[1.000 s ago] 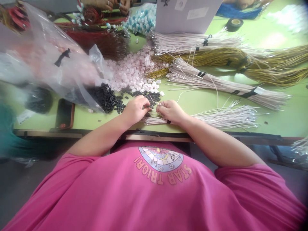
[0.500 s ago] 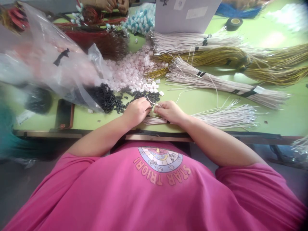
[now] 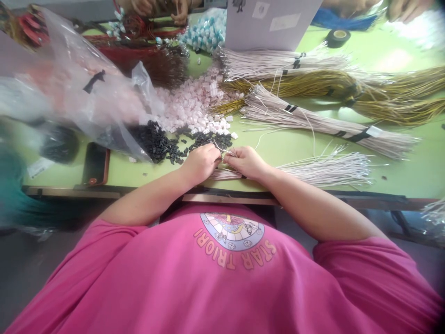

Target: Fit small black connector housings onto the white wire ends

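My left hand (image 3: 202,162) is closed, fingertips pinched together near the table's front edge. Whatever sits between them is hidden. Facing it, my right hand (image 3: 247,162) pinches a thin white wire (image 3: 222,149), which arcs across to the fingers of my left hand. Beneath both hands lies a bundle of white wires (image 3: 325,169), spreading out to the right under my right wrist. Small black plastic pieces (image 3: 212,139) are scattered just beyond my left hand. Behind them is a heap of small whitish-pink connector housings (image 3: 194,104).
Taped white wire bundles (image 3: 309,116) and yellow wires (image 3: 313,83) lie beyond my right hand. A clear plastic bag (image 3: 93,88) and a phone (image 3: 96,163) are on the left. Black tape (image 3: 338,38) sits at the back. Co-workers' hands (image 3: 410,9) show along the far edge.
My hands stay close together with the white wire, almost unmoved. The view has shifted slightly. At the far right, another person's hand has come into view; at the far left-centre, a co-worker's hands have moved apart.
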A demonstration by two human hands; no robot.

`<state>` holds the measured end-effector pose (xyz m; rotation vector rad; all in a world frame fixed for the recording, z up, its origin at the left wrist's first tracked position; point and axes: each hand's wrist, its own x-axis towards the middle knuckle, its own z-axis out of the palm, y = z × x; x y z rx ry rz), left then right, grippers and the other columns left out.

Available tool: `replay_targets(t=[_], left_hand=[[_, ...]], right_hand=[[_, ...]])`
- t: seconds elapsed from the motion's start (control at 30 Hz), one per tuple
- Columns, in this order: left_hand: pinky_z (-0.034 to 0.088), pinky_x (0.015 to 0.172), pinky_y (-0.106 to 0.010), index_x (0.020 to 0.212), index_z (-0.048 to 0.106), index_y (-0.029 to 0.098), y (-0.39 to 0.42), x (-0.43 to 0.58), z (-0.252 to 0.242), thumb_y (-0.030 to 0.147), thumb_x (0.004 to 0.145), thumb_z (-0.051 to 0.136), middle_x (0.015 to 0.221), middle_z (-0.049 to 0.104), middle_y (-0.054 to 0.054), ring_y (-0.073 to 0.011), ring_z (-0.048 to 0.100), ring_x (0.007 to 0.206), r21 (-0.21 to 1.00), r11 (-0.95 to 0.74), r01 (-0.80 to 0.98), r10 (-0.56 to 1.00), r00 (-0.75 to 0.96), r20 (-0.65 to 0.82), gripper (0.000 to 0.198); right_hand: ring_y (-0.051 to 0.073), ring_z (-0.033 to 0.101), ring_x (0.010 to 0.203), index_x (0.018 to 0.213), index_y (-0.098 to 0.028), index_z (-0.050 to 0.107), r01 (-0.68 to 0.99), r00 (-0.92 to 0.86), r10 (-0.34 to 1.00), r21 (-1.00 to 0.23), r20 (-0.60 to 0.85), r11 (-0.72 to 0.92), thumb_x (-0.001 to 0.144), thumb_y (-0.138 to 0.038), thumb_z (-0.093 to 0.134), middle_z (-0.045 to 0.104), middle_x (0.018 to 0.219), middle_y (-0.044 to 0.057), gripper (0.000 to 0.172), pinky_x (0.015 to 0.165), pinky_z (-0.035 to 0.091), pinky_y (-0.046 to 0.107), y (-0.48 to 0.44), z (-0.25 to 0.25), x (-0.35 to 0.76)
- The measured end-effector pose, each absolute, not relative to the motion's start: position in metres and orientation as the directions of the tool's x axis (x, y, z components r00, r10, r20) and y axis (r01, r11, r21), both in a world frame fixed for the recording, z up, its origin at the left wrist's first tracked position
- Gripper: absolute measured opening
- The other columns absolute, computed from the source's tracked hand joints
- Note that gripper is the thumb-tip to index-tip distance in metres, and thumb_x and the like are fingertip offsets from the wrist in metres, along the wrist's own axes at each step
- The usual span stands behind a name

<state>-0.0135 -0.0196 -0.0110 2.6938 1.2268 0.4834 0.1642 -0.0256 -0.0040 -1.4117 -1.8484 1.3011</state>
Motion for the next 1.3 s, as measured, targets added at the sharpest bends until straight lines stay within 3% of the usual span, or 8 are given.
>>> replay_targets(t=[0.13, 0.3, 0.47, 0.67, 0.77, 0.87, 1.07, 1.3], left_hand=[[0.04, 0.071, -0.029, 0.079, 0.061, 0.015, -0.019, -0.013, -0.011, 0.024, 0.084, 0.045, 0.08, 0.057, -0.008, -0.0179, 0.052, 0.077, 0.272, -0.664, 0.696, 0.748, 0.619, 0.24, 0.02], [0.039, 0.068, -0.028, 0.075, 0.061, 0.016, -0.011, -0.018, -0.007, 0.025, 0.078, 0.056, 0.076, 0.056, -0.005, -0.016, 0.052, 0.074, 0.427, -0.582, 0.692, 0.807, 0.555, 0.2, 0.01], [0.039, 0.063, -0.027, 0.08, 0.061, 0.016, -0.004, -0.03, 0.006, 0.028, 0.065, 0.067, 0.074, 0.058, -0.001, -0.0124, 0.051, 0.065, 0.685, -0.261, 0.68, 0.901, 0.426, -0.08, 0.02], [0.028, 0.045, -0.019, 0.079, 0.055, 0.015, 0.0, -0.042, 0.016, 0.008, 0.064, 0.052, 0.067, 0.056, 0.001, -0.0038, 0.038, 0.046, 0.94, 0.069, 0.334, 0.915, 0.355, -0.194, 0.017], [0.019, 0.04, -0.018, 0.08, 0.056, 0.013, 0.001, -0.042, 0.015, 0.012, 0.069, 0.055, 0.066, 0.058, 0.0, -0.0018, 0.032, 0.04, 0.958, 0.173, 0.229, 0.885, 0.391, -0.253, 0.011], [0.019, 0.038, -0.018, 0.08, 0.055, 0.012, 0.0, -0.039, 0.015, 0.023, 0.075, 0.058, 0.074, 0.063, -0.005, -0.0011, 0.033, 0.04, 0.963, 0.196, 0.186, 0.878, 0.405, -0.257, 0.012], [0.017, 0.035, -0.017, 0.067, 0.045, 0.015, -0.005, -0.027, 0.015, 0.04, 0.08, 0.056, 0.052, 0.052, 0.002, -0.0018, 0.031, 0.034, 0.941, 0.306, 0.145, 0.831, 0.441, -0.339, 0.03], [0.019, 0.036, -0.016, 0.085, 0.059, 0.012, -0.003, -0.027, 0.012, 0.024, 0.081, 0.047, 0.065, 0.056, -0.003, -0.0028, 0.036, 0.04, 0.862, 0.505, 0.034, 0.746, 0.486, -0.456, 0.017]], right_hand=[[0.006, 0.033, 0.052, 0.054, -0.016, 0.041, 0.466, -0.349, 0.924, -0.884, -0.155, 0.027, 0.073, -0.034, 0.048, 0.035, 0.051, -0.005, 0.026, 0.053, 0.028, 0.021, -0.025, -0.004, 0.165], [0.007, 0.035, 0.05, 0.059, -0.015, 0.054, 0.461, -0.268, 0.952, -0.887, -0.147, -0.007, 0.071, -0.039, 0.052, 0.041, 0.048, -0.004, 0.027, 0.052, 0.03, 0.022, -0.025, -0.008, 0.167], [0.009, 0.043, 0.05, 0.08, -0.014, 0.066, 0.417, -0.193, 0.97, -0.907, -0.148, -0.056, 0.064, -0.034, 0.059, 0.052, 0.052, -0.002, 0.027, 0.052, 0.034, 0.023, -0.026, -0.009, 0.168], [0.008, 0.046, 0.049, 0.08, -0.012, 0.065, 0.291, -0.216, 0.956, -0.948, -0.197, -0.13, 0.062, -0.025, 0.058, 0.06, 0.059, 0.0, 0.023, 0.05, 0.037, 0.022, -0.026, -0.009, 0.168], [0.007, 0.045, 0.046, 0.075, -0.013, 0.063, 0.277, -0.241, 0.942, -0.947, -0.234, -0.164, 0.062, -0.022, 0.055, 0.058, 0.057, 0.0, 0.018, 0.048, 0.036, 0.022, -0.025, -0.007, 0.169], [0.007, 0.042, 0.043, 0.069, -0.013, 0.059, 0.249, -0.252, 0.933, -0.949, -0.256, -0.193, 0.062, -0.021, 0.053, 0.053, 0.05, -0.002, 0.012, 0.045, 0.033, 0.021, -0.026, -0.006, 0.17], [0.006, 0.041, 0.041, 0.065, -0.015, 0.053, 0.238, -0.284, 0.919, -0.949, -0.273, -0.208, 0.061, -0.016, 0.05, 0.048, 0.047, -0.004, 0.005, 0.041, 0.031, 0.02, -0.025, -0.008, 0.17], [0.006, 0.04, 0.04, 0.064, -0.014, 0.056, 0.228, -0.299, 0.917, -0.953, -0.263, -0.199, 0.064, -0.021, 0.055, 0.047, 0.046, -0.004, 0.006, 0.04, 0.029, 0.02, -0.025, -0.011, 0.171]])
